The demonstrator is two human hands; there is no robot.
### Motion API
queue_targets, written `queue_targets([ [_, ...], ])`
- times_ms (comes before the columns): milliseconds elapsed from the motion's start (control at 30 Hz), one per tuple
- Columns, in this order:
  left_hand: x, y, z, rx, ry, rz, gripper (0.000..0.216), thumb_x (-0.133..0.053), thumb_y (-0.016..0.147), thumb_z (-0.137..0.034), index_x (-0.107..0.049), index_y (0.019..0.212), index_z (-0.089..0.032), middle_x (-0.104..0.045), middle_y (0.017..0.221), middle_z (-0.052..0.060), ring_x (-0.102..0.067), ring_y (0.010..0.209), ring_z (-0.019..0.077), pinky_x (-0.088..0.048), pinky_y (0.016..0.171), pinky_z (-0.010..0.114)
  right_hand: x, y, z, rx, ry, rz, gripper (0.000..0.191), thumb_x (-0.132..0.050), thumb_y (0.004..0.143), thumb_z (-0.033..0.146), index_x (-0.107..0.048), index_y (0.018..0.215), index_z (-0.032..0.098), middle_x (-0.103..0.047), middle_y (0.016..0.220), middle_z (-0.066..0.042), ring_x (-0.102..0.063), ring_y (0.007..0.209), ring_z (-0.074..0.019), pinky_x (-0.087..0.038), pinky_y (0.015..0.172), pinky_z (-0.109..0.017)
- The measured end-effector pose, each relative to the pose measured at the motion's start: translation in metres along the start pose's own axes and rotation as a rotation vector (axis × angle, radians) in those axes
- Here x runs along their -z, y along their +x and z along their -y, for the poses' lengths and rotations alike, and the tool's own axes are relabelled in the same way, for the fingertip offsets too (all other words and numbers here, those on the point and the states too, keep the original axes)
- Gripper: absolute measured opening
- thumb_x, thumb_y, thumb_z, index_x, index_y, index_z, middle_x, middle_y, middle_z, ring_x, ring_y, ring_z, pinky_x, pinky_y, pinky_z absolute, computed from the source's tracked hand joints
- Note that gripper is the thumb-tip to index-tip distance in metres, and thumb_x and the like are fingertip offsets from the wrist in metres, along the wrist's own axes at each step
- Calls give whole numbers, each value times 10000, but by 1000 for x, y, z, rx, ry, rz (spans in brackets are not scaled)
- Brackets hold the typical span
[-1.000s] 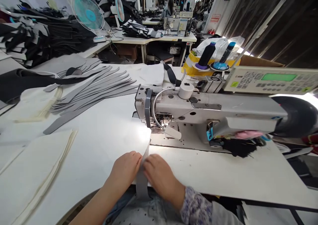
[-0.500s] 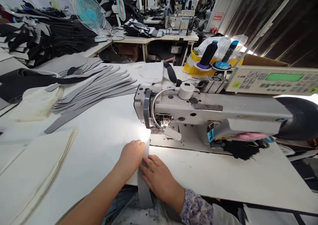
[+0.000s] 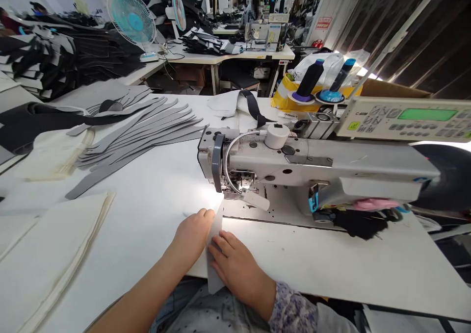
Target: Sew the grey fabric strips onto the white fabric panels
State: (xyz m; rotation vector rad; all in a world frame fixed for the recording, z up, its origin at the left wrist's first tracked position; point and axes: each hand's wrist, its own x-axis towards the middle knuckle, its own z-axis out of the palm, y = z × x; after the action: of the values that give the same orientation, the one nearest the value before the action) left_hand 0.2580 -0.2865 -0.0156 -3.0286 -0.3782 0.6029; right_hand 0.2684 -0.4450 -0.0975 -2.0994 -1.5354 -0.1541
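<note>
A grey fabric strip (image 3: 216, 230) runs from the sewing machine's lit needle area down over the table's front edge. My left hand (image 3: 194, 232) is closed on its left side, just in front of the needle area, fingertips curled at the fabric. Lower down, my right hand (image 3: 239, 269) grips the strip from the right, its fingers bent over the fabric and the thumb hidden. The sewing machine (image 3: 272, 159) stands right beyond both hands. Its needle and presser foot are hard to make out in the glare.
Grey cut strips (image 3: 147, 132) lie fanned out at the left, beside stacks of cream sheets (image 3: 69, 254). A white piece with a black strap (image 3: 252, 107) lies behind the machine. Two thread cones (image 3: 311, 80) and a control panel (image 3: 408, 117) stand at the right. A fan (image 3: 134, 21) stands farther back.
The grey strip has moved forward toward the needle, its near end now closer to the table edge. The white piece behind the machine has shifted and folded. Both hands have stayed nearly in place.
</note>
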Motion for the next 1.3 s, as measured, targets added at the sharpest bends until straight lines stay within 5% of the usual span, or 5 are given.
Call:
queue_targets([
  [400,4,35,-3,58,-46,4,236,-429,865,47,-577,938,-121,-552,910,76,-584,877,228,-454,744,279,-4,15,-9,0,-45,22,367,-613,928,323,-606,1239,128,-571,1326,-98,-452,1285,-296,-398,1108,-445],
  [733,8,20,2,-2,12,29,273,-404,835,74,-568,909,-132,-524,921,71,-570,838,220,-462,718,283,-4,-3,4,7,15,-13,299,-622,926,302,-613,1176,139,-611,1209,-101,-495,1245,-276,-414,1102,-408],
  [1300,14,43,-11,34,20,2,247,-437,826,62,-579,939,-106,-537,972,102,-590,893,247,-509,770,308,3,33,-12,12,19,43,336,-641,906,229,-590,1221,122,-594,1233,-128,-465,1245,-278,-412,1079,-422],
])
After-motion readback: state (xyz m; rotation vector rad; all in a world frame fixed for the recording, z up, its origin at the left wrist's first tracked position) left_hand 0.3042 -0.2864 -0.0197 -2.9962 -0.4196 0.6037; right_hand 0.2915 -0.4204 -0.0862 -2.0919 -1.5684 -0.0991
